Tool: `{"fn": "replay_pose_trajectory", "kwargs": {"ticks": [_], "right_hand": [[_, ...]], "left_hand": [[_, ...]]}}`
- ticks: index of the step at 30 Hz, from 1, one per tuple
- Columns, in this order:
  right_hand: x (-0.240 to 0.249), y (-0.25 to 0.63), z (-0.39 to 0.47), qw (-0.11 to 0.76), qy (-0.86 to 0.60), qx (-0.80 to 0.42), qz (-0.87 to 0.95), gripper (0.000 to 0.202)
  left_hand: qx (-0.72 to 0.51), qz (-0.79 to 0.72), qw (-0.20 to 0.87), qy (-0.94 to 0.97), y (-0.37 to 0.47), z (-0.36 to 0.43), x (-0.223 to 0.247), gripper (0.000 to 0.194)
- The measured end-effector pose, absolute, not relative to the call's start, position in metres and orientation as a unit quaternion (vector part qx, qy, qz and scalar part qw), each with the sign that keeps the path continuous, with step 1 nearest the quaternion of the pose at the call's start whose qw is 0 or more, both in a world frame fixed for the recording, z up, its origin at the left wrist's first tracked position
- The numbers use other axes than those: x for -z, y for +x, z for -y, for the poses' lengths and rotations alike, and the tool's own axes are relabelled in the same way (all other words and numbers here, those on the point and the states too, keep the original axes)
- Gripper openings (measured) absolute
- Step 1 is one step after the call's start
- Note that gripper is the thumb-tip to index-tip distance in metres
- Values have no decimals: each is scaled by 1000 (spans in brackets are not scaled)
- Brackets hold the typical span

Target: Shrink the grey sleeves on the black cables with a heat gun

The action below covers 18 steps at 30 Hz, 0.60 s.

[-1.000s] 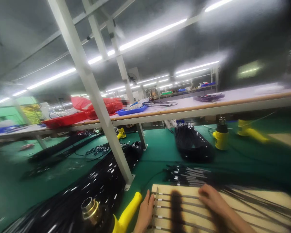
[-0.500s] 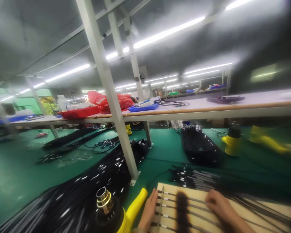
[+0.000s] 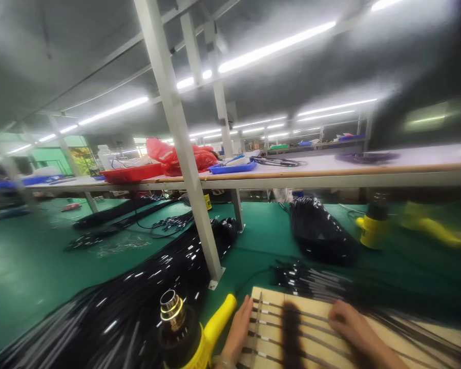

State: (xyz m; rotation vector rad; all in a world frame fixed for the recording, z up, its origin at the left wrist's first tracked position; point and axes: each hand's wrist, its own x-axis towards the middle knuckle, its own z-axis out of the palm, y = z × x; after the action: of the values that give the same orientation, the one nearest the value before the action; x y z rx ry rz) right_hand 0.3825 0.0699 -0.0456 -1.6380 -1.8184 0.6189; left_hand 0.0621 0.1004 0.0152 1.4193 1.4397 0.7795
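A pale wooden board (image 3: 273,294) lies at the bottom of the head view, with several thin black cables (image 3: 309,314) laid across it side by side. White bands mark the cables near the board's left end. My left hand (image 3: 238,328) rests along that left edge, fingers stretched out by the cable ends. Over the board's right part, my right hand (image 3: 348,323) has its fingers curled at the topmost cable; its fingertips are partly hidden. A dark blurred shape crosses the middle of the board. Left of my left hand stands a yellow heat gun (image 3: 219,323), its metal nozzle upward.
A large bundle of black cables (image 3: 138,292) covers the green bench on the left. Behind the board lie more cables (image 3: 311,277) and a black bundle (image 3: 318,230). Another yellow heat gun (image 3: 373,230) stands right. A metal post (image 3: 194,189) rises beside a shelf (image 3: 330,177).
The whole view has shifted slightly, so things appear a little further right. Both hands keep the same places at the board.
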Motion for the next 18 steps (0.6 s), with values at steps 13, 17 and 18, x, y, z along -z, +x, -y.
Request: {"fn": "replay_pose_trajectory", "kwargs": {"ticks": [13,17,18], "right_hand": [[47,382,-69,303,-590,-263,700,4],[49,381,-69,289,-604,-257,697,4],[49,381,-69,287,-605,-258,697,4]], "left_hand": [[-326,-581,480,571,62,-101,-14,71],[-327,-579,476,576,62,-101,-13,71],[-327,-579,475,576,62,-101,-13,71]]}}
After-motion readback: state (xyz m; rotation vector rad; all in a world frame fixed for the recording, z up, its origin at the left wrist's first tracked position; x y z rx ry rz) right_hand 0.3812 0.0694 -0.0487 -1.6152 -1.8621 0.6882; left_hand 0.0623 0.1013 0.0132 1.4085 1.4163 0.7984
